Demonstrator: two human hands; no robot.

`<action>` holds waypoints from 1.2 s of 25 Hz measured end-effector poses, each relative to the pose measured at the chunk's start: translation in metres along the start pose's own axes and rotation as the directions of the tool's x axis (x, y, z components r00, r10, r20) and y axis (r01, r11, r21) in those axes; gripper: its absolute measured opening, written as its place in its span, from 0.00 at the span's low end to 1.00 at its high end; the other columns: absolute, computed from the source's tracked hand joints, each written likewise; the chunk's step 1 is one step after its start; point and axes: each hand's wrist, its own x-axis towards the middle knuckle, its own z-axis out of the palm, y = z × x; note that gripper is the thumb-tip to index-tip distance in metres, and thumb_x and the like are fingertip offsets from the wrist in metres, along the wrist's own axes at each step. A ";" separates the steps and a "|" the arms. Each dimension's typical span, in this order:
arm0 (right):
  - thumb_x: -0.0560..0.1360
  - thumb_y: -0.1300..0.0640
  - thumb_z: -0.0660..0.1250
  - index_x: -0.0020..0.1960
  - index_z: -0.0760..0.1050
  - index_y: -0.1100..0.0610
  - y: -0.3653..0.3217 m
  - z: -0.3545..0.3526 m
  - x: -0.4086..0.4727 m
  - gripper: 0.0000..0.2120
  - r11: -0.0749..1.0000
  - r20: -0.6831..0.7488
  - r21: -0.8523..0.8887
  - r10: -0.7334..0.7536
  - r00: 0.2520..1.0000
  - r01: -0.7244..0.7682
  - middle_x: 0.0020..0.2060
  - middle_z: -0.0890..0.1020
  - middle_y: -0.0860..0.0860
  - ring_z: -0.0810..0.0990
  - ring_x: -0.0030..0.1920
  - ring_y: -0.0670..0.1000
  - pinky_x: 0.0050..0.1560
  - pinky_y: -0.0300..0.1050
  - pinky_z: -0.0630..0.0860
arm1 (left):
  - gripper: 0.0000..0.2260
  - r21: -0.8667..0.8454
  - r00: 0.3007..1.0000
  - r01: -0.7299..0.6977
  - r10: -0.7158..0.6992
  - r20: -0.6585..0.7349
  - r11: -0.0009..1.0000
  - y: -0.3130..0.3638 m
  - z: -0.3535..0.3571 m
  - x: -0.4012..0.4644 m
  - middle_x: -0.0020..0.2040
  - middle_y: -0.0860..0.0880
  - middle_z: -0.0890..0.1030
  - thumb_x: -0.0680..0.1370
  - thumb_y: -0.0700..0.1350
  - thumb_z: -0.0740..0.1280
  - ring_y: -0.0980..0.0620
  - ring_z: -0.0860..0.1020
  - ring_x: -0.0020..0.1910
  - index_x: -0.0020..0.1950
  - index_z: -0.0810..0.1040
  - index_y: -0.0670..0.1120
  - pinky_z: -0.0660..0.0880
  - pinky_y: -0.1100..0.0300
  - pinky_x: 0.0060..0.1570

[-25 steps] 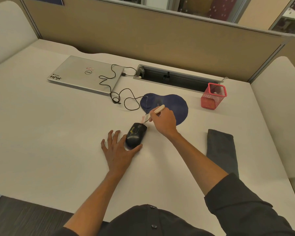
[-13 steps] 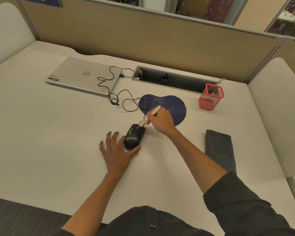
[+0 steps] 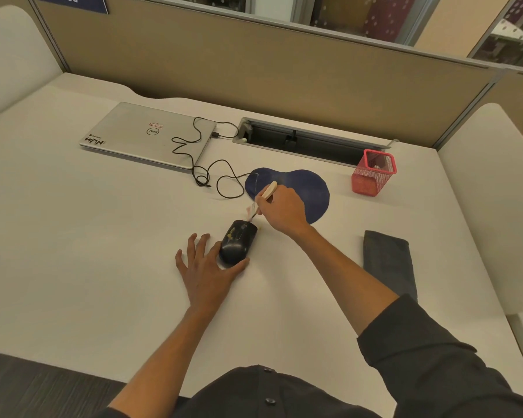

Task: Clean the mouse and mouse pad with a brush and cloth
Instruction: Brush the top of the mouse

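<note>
- The mouse [image 3: 238,242] sits on the bare desk [image 3: 73,251], off its pad, with yellowish specks on its top; by my reading the brushing of it is under way and not finished.
- The right hand [image 3: 280,208] pinches the brush [image 3: 261,199] like a pen, its bristle end at the front edge of the mouse.
- The left hand [image 3: 207,268] lies flat on the desk with fingers spread, thumb and forefinger steadying the mouse's rear.
- The mouse pad [image 3: 307,190] lies just behind the right hand, with the mouse's cable [image 3: 224,182] running over its far-left edge. It looks untouched, so I judge it is yet to be cleaned.
- The cloth [image 3: 388,262] lies folded well to the right with no hand on it, so wiping appears not yet begun.
- A closed laptop [image 3: 139,137] and a red pen cup [image 3: 373,175] stand farther back.
</note>
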 end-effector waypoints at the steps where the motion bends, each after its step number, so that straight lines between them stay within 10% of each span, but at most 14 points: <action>1: 0.79 0.50 0.63 0.50 0.80 0.58 0.000 0.002 -0.001 0.12 1.000 0.021 -0.003 0.002 1.000 -0.001 0.39 0.81 0.51 0.80 0.39 0.50 0.43 0.44 0.78 | 0.35 0.004 1.000 0.002 -0.002 0.003 1.000 0.000 0.000 0.000 0.71 0.49 0.70 0.65 0.74 0.61 0.48 0.54 0.76 0.61 0.79 0.52 0.45 0.43 0.72; 30: 0.79 0.51 0.64 0.50 0.81 0.58 -0.005 0.005 -0.004 0.12 0.996 0.035 0.082 0.033 0.999 -0.035 0.40 0.83 0.51 0.81 0.39 0.50 0.47 0.45 0.80 | 0.36 0.007 1.000 0.002 -0.003 0.006 1.000 0.000 -0.001 0.000 0.71 0.48 0.70 0.65 0.75 0.59 0.48 0.55 0.76 0.61 0.79 0.52 0.45 0.43 0.72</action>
